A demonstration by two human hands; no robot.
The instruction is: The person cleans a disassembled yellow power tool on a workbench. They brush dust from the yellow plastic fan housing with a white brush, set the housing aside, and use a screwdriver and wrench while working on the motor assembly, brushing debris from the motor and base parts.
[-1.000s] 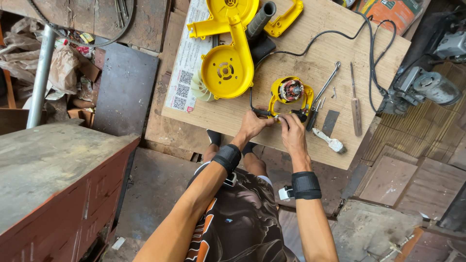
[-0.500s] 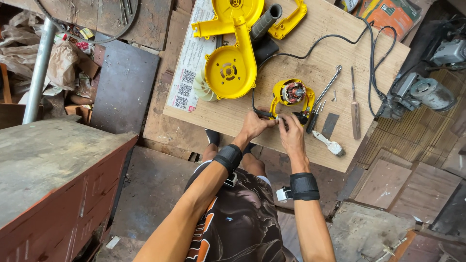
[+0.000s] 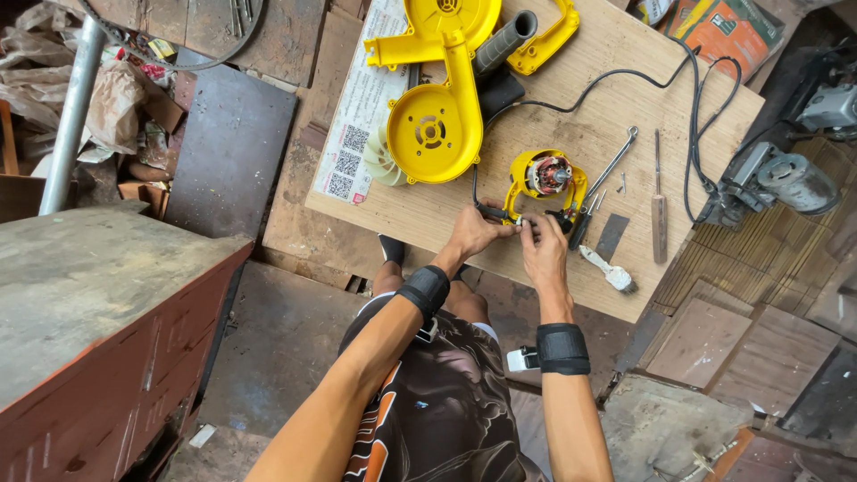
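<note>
- The left hand (image 3: 470,234) is resting on the wooden board (image 3: 571,98), its fingers pinching together on a small black part at the near edge of the yellow motor housing (image 3: 544,181).
- The right hand (image 3: 544,253) is meeting it just beside the housing, fingertips closing on the same spot.
- The housing is lying near the board's front edge, with a wrench (image 3: 612,163) and a small brush (image 3: 608,270) lying just to its right.
- A yellow blower shell (image 3: 435,129) is sitting farther back.

Both arms reach forward and up from the seated body, forearms bare, each wrist wrapped in a black band. The left hand (image 3: 470,234) lies palm down, its fingers (image 3: 502,228) pinched together toward the right. The right hand (image 3: 543,253) sits just beside it — fingers (image 3: 533,224) curled, tips nearly meeting the left's — with its wrist straight, elbow tucked low.
</note>
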